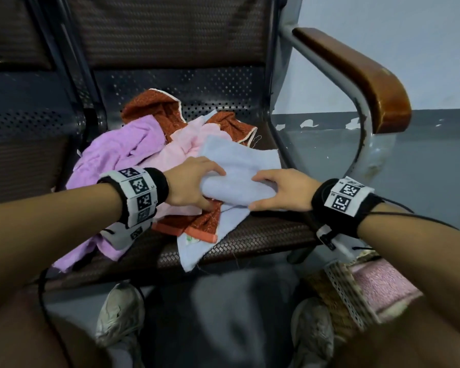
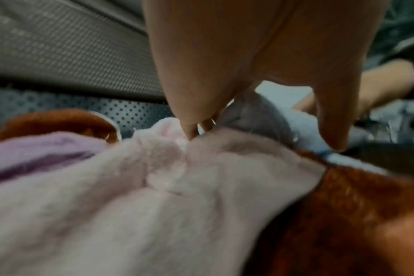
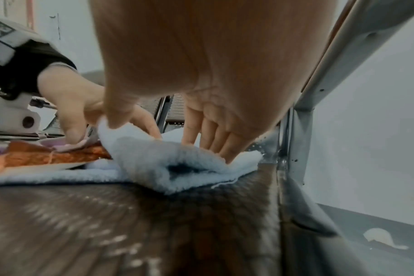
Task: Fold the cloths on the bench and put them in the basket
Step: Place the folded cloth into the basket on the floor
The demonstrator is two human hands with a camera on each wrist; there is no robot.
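Hiding basket (image 1: 340, 293), right hand (image 1: 282, 189), blue cloth (image 1: 239, 166)

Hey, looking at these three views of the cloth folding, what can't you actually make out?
- Basket: head view, cut by the right forearm and blurred; contents unclear beyond something pink.
- Left hand fingertips: head view, hidden by the light blue cloth.
- Number of cloths in the pile: overlapping layers hide it.
- Left wrist view: foreground pink cloth blurred.

A brown wooden armrest (image 1: 356, 78) tops a grey metal frame (image 1: 284, 83). Two worn pale shoes (image 1: 120, 314) stand on the floor, against a grey wall (image 1: 422, 160) with chipped paint.
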